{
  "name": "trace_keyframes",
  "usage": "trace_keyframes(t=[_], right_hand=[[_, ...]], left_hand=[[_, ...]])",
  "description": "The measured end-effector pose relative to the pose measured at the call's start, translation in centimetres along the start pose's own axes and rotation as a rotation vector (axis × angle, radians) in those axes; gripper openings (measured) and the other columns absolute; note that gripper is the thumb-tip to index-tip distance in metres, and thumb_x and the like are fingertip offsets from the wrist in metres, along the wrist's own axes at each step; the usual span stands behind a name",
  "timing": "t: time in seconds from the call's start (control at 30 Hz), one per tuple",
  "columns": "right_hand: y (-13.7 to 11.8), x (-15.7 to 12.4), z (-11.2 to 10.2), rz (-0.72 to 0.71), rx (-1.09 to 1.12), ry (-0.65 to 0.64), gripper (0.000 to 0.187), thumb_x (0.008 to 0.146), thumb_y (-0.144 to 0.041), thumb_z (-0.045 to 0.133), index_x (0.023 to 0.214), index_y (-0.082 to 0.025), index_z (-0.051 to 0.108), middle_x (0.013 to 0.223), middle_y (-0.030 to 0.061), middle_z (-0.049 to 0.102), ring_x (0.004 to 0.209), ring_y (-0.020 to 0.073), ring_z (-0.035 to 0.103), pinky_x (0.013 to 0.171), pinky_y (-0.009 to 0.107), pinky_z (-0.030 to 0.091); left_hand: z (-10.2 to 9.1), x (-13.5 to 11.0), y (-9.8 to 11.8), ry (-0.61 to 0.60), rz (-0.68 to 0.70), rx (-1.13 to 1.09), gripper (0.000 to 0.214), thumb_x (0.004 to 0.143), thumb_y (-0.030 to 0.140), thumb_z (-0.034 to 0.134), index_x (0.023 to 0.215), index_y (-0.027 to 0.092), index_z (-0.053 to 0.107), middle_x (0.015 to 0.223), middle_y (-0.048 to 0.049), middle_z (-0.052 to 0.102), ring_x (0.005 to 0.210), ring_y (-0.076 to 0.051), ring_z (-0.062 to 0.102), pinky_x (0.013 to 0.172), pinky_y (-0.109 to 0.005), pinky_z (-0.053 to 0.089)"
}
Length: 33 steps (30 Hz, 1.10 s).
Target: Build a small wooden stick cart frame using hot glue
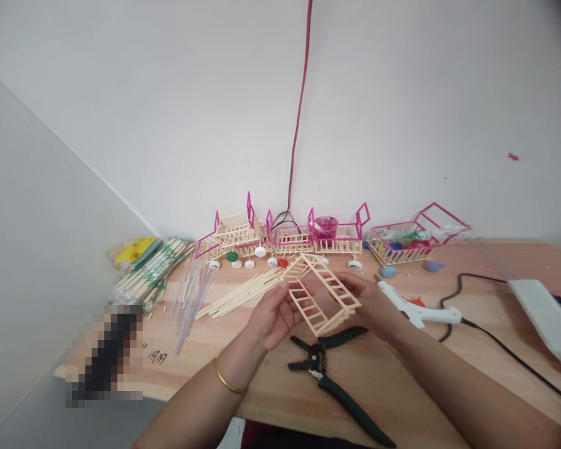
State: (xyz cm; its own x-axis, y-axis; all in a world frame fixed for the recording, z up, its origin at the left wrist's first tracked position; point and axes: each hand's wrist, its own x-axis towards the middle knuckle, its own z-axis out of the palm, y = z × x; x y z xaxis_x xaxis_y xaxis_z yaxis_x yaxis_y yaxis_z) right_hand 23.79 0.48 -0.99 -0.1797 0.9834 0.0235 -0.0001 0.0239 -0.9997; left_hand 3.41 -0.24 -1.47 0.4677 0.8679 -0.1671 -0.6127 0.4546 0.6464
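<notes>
Gripping wooden stick frame at frame centre: left hand and right hand fingers pinched on opposite ends. Likely light, brittle; hold by rails.

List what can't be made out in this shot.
Head view throughout:
- Pixelated patch at the table corner: hides whatever lies there.
- Writing beside it: too small to read.
- Fingertips of the right hand: behind the frame, which the left hand also holds.
- White box: cut off by the right edge.
- Basket contents: too blurred to name.
</notes>
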Motion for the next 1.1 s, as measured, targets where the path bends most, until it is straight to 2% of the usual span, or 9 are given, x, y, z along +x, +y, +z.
trace_keyframes(t=[0.13, 0.23, 0.43, 0.53, 0.63, 0.7, 0.83, 1.1], right_hand=[[-0.2, -0.1, 0.3, 0.02, -0.006, 0.029, 0.05, 0.065, -0.041, 0.075, 0.111, -0.026, 0.064, 0.097, 0.0063, 0.068, 0.084, 0.0226, 0.063, 0.071, 0.034, 0.053], [-0.1, -0.1, 0.2, 0.04, 0.021, 0.011, 0.05, 0.067, -0.045, 0.072, 0.112, -0.025, 0.064, 0.091, 0.0064, 0.068, 0.084, 0.0229, 0.063, 0.069, 0.033, 0.053], [0.4, -0.4, -0.1, 0.103, 0.074, -0.017, 0.037, 0.066, -0.048, 0.073, 0.089, -0.019, 0.07, 0.071, 0.0034, 0.065, 0.063, 0.0173, 0.058, 0.058, 0.03, 0.05], [0.1, -0.3, -0.3, 0.072, 0.055, 0.083, 0.031, 0.065, -0.047, 0.074, 0.076, -0.019, 0.067, 0.067, 0.0009, 0.062, 0.059, 0.0145, 0.054, 0.052, 0.026, 0.045], [-0.2, -0.2, -0.3, 0.098, 0.05, 0.178, 0.029, 0.064, -0.045, 0.074, 0.072, -0.019, 0.065, 0.06, -0.002, 0.057, 0.052, 0.0109, 0.048, 0.047, 0.023, 0.039], [-0.2, -0.3, -0.2, 0.156, 0.082, 0.134, 0.027, 0.063, -0.042, 0.075, 0.074, -0.019, 0.066, 0.059, -0.0027, 0.057, 0.051, 0.0106, 0.049, 0.047, 0.023, 0.039], [0.2, -0.5, 0.4, 0.256, 0.2, -0.072, 0.027, 0.062, -0.037, 0.076, 0.08, -0.02, 0.067, 0.061, -0.0016, 0.062, 0.054, 0.0136, 0.056, 0.05, 0.025, 0.042], [1.6, -0.5, 1.1, 0.272, 0.373, -0.129, 0.031, 0.065, -0.045, 0.074, 0.078, -0.018, 0.064, 0.057, 0.0009, 0.06, 0.052, 0.0161, 0.057, 0.047, 0.028, 0.042]], left_hand=[[0.4, -0.3, -0.3, -0.059, -0.049, 0.011, 0.031, 0.085, 0.036, 0.058, 0.101, 0.01, 0.064, 0.103, -0.0136, 0.067, 0.083, -0.018, 0.065, 0.081, -0.033, 0.05], [0.7, -0.4, -0.5, -0.084, -0.073, 0.024, 0.032, 0.083, 0.036, 0.06, 0.103, 0.01, 0.064, 0.105, -0.0148, 0.067, 0.082, -0.018, 0.065, 0.083, -0.035, 0.049], [0.7, -0.4, -0.6, -0.081, -0.086, 0.047, 0.033, 0.08, 0.035, 0.065, 0.101, 0.009, 0.065, 0.102, -0.0151, 0.067, 0.081, -0.019, 0.065, 0.082, -0.035, 0.05], [0.6, -0.4, -0.6, -0.079, -0.089, 0.04, 0.033, 0.08, 0.034, 0.065, 0.101, 0.009, 0.065, 0.101, -0.0152, 0.068, 0.079, -0.018, 0.065, 0.08, -0.035, 0.051], [0.7, -0.3, -0.6, -0.07, -0.084, 0.035, 0.033, 0.08, 0.033, 0.065, 0.104, 0.011, 0.064, 0.1, -0.0142, 0.068, 0.078, -0.018, 0.065, 0.078, -0.034, 0.051], [0.8, -0.3, -0.7, -0.065, -0.08, 0.036, 0.034, 0.08, 0.033, 0.066, 0.106, 0.012, 0.063, 0.1, -0.0135, 0.068, 0.078, -0.018, 0.066, 0.078, -0.034, 0.052], [1.1, -0.4, -0.9, -0.077, -0.081, 0.058, 0.035, 0.08, 0.033, 0.065, 0.107, 0.011, 0.062, 0.105, -0.0146, 0.067, 0.08, -0.017, 0.065, 0.08, -0.032, 0.051], [1.2, -0.2, -1.7, -0.092, -0.079, 0.069, 0.031, 0.075, 0.03, 0.071, 0.096, 0.013, 0.056, 0.098, -0.0124, 0.068, 0.078, -0.018, 0.067, 0.072, -0.031, 0.053]])
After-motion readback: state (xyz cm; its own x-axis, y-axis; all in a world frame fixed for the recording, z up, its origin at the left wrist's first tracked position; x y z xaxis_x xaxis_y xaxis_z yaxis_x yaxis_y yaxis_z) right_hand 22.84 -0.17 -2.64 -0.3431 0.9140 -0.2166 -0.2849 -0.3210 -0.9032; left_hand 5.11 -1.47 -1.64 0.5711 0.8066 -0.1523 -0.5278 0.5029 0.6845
